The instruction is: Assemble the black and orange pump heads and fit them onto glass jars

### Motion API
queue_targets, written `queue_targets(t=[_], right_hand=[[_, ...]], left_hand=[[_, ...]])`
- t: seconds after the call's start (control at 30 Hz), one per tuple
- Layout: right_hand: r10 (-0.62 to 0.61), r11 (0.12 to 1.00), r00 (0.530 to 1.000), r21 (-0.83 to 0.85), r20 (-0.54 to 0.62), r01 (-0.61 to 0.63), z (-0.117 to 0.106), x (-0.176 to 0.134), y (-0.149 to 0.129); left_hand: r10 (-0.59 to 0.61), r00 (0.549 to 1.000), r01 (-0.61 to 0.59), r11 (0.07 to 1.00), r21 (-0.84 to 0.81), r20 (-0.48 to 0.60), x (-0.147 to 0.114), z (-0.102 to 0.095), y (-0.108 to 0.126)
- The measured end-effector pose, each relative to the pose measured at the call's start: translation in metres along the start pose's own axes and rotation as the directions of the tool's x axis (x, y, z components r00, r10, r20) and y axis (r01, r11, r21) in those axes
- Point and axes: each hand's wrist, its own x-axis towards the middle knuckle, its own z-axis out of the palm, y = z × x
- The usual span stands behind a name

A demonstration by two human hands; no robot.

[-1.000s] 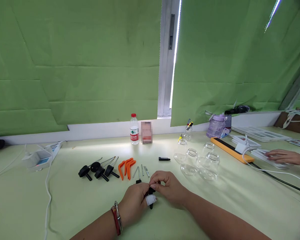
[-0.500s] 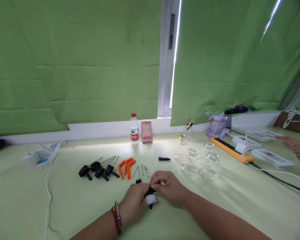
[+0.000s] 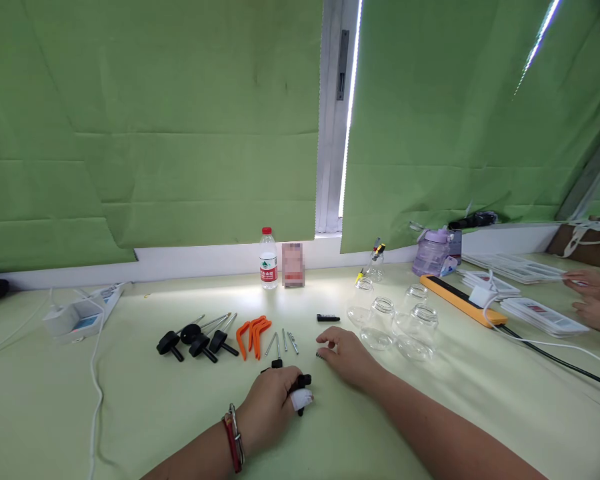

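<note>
My left hand, its thumb wrapped in white tape, is closed around a black plastic part. A black piece with a thin metal rod shows just beyond its knuckles; whether the two are joined is hidden. Apart from it, my right hand rests low over the table with thumb and index finger separated. A small dark spot shows at its thumb tip, too small to name. Ahead lie several metal screws, orange bent pieces and black round-headed parts with metal rods. A black comb-like piece lies beyond my right hand.
Several clear glass jars stand right of centre. An orange power strip and cables lie farther right, near stacked white trays and another person's hands. A water bottle stands at the back; a white cable runs down the left.
My right hand has come off the black part in my left hand and moved right, its thumb and index finger parting. My left hand stays in place. The other person's hands have shifted.
</note>
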Motion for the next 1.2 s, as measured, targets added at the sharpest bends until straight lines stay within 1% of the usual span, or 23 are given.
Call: queue_targets(t=[0.07, 0.13, 0.23, 0.33, 0.43, 0.53, 0.6, 0.67, 0.77, 0.97, 1.1, 1.2], right_hand=[[-0.011, 0.991, 0.999, -0.131, 0.045, 0.017, 0.000, 0.001, 0.004], [-0.038, 0.973, 0.997, -0.226, 0.072, 0.053, 0.001, 0.000, 0.005], [-0.070, 0.958, 0.993, -0.270, 0.092, 0.093, 0.003, -0.001, 0.000], [-0.113, 0.974, 0.989, -0.187, 0.100, 0.130, 0.002, -0.004, -0.008], [-0.194, 0.981, 0.980, 0.021, 0.042, 0.193, 0.000, -0.009, -0.021], [-0.276, 0.936, 0.960, 0.216, -0.038, 0.278, -0.001, -0.015, -0.035], [-0.303, 0.904, 0.951, 0.295, -0.066, 0.309, -0.001, -0.019, -0.043], [-0.305, 0.885, 0.950, 0.347, -0.067, 0.309, 0.000, -0.022, -0.049], [-0.294, 0.876, 0.955, 0.387, -0.043, 0.287, 0.001, -0.025, -0.052], [-0.274, 0.870, 0.961, 0.421, -0.023, 0.258, 0.004, -0.024, -0.048], [-0.299, 0.870, 0.954, 0.404, -0.022, 0.282, 0.003, -0.025, -0.048], [-0.341, 0.872, 0.940, 0.375, 0.001, 0.316, 0.002, -0.026, -0.050]], left_hand=[[0.002, 1.000, -0.002, 1.000, -0.004, 0.001, -0.001, 0.001, 0.000], [0.001, 1.000, -0.001, 1.000, -0.009, 0.001, -0.001, 0.001, 0.000], [0.000, 1.000, 0.000, 1.000, -0.002, -0.001, 0.000, 0.000, 0.000], [-0.008, 1.000, 0.008, 1.000, 0.016, -0.002, 0.000, -0.001, 0.002], [-0.008, 1.000, 0.008, 1.000, 0.027, -0.002, 0.000, -0.001, 0.003], [0.001, 1.000, -0.001, 0.999, 0.032, -0.010, 0.001, -0.001, 0.003], [0.009, 1.000, -0.009, 0.999, 0.037, -0.017, 0.001, -0.001, 0.003], [0.016, 1.000, -0.015, 0.999, 0.043, -0.022, 0.001, -0.001, 0.004], [0.013, 1.000, -0.012, 0.999, 0.050, -0.025, 0.001, -0.001, 0.004], [0.026, 0.999, -0.024, 0.999, 0.048, -0.026, 0.001, -0.002, 0.005], [0.030, 0.999, -0.029, 0.999, 0.039, -0.033, 0.001, -0.002, 0.005], [0.043, 0.998, -0.042, 0.999, 0.018, -0.036, 0.001, -0.001, 0.004]])
